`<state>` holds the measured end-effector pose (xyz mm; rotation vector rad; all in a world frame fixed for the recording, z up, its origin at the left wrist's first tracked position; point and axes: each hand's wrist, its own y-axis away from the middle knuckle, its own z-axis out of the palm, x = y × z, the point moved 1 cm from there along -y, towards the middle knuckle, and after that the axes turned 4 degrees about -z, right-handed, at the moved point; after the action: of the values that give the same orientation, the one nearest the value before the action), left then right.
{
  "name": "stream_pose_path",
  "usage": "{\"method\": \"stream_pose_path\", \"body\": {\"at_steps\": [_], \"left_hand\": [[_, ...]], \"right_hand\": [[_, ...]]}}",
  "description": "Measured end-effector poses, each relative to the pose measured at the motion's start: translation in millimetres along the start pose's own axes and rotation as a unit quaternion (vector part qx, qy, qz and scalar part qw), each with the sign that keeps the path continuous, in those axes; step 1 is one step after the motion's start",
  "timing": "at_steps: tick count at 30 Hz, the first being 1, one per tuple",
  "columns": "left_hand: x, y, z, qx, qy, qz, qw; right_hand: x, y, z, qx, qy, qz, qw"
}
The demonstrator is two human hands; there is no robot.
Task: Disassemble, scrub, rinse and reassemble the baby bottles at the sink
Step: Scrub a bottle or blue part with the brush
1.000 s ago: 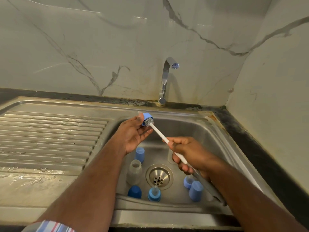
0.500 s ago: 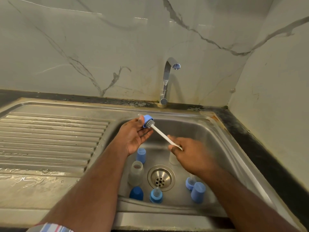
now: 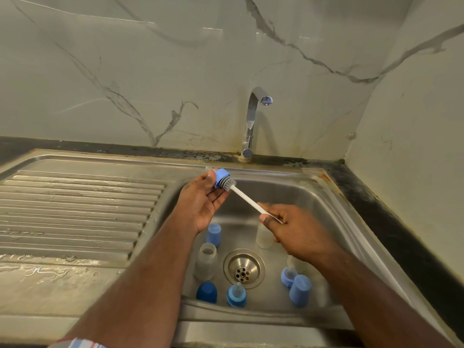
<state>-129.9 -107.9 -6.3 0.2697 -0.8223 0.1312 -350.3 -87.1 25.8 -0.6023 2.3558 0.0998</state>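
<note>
bottles: two [image 3: 206, 261] | caps: three [image 3: 213, 234] | collars: three [image 3: 236, 295]

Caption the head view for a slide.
Left hand holds a blue nipple ring while the right hand works a brush into it above the sink.

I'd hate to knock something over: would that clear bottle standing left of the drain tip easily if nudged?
Probably. The clear bottle stands upright, looks empty and seems to be thin plastic, so it is likely light. It is taller than it is wide, so a nudge near its open neck could topple it. The steel sink floor may be wet and slick, so it might slide first.
</note>
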Motion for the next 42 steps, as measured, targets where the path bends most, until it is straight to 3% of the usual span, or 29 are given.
{"method": "stream_pose_path", "body": {"at_steps": [8,12,18,22,28,34,38,42], "left_hand": [[-1.5,0.1,3.7,0.047,-0.011,0.026,0.998],[7.9,-6.3,-7.5,0.075,0.038,0.019,0.996],[-0.4,1.8,1.7,0.037,0.03,-0.03,0.998],[2.4,0.9,-2.4,0.051,0.043,-0.033,0.997],[1.4,2.1,-1.0,0.071,-0.055,-0.013,0.996],[4.1,0.0,-5.4,0.089,-0.068,-0.009,0.994],[2.9,0.8,-3.9,0.074,-0.085,-0.011,0.994],[2.8,-0.3,-5.1,0.073,-0.091,-0.021,0.993]], "right_hand": [[-9.9,8.6,-7.2,0.026,0.147,-0.038,0.988],[-1.6,9.3,-11.4,0.04,0.095,-0.017,0.995],[-8.1,6.9,0.5,0.03,0.07,-0.023,0.997],[-9.5,8.4,-1.0,0.018,0.135,-0.026,0.99],[-6.5,2.8,-2.7,0.033,0.273,-0.042,0.961],[-5.8,8.3,-3.0,-0.017,0.177,-0.037,0.983],[-6.1,9.3,-5.4,0.033,0.235,-0.049,0.97],[-3.3,5.4,3.3,-0.009,0.238,-0.033,0.971]]}}
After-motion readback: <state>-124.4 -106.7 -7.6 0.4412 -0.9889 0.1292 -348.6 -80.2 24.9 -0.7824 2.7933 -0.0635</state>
